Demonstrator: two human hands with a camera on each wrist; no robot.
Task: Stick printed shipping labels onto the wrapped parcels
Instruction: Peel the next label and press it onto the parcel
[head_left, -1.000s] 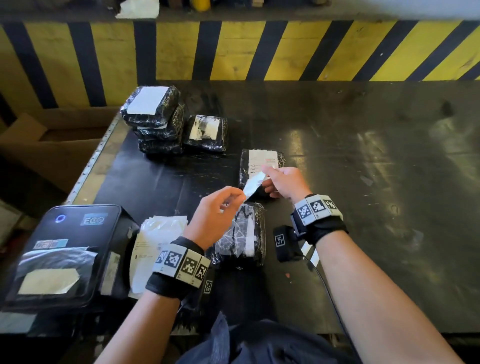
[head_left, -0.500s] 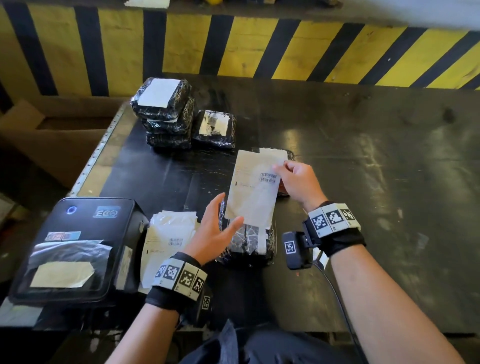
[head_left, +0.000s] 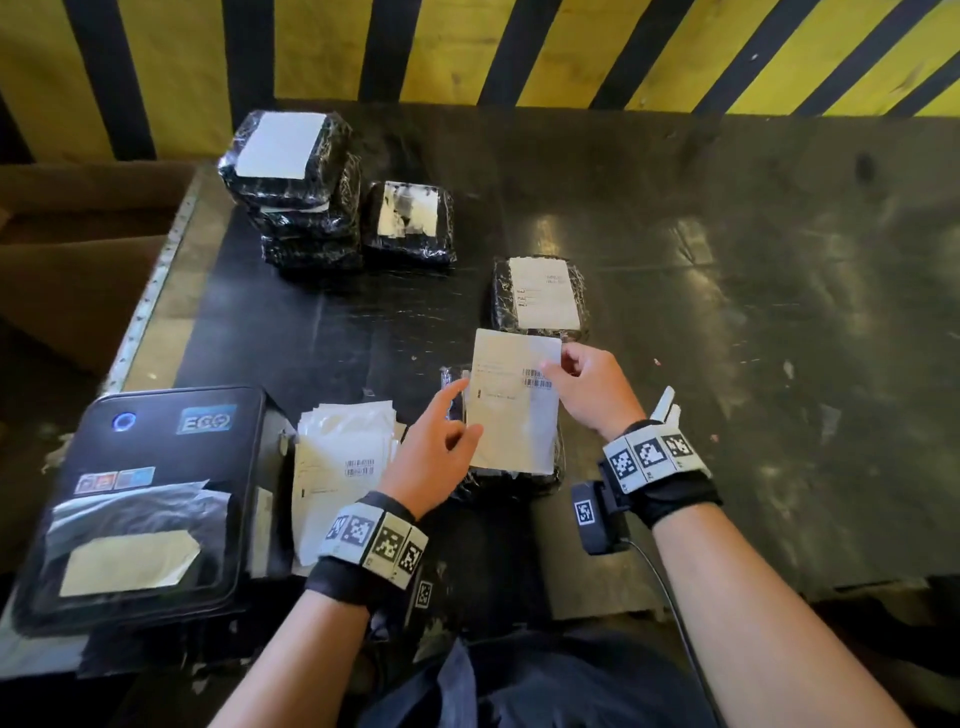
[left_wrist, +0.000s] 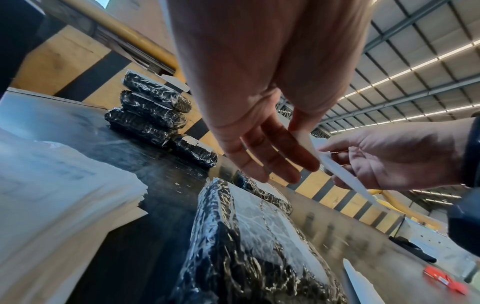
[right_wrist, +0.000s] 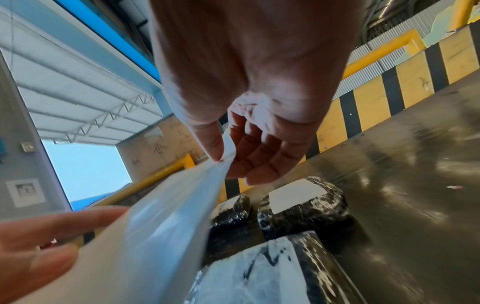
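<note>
A white shipping label hangs just over a black wrapped parcel at the table's near middle; whether it touches is unclear. My right hand pinches the label's right edge beside the barcode. In the right wrist view, thumb and fingers of the right hand grip the label above the parcel. My left hand is at the label's left edge with straight fingers. The left wrist view shows the left hand beside the edge-on label.
A labelled parcel lies just behind. A stack of parcels and a single one stand far left. The label printer and a pile of printed labels are near left. A striped barrier closes the back.
The label was peeled between both hands, then held up; now it is lowered flat over the near parcel. My left hand let go and now touches its left edge.
</note>
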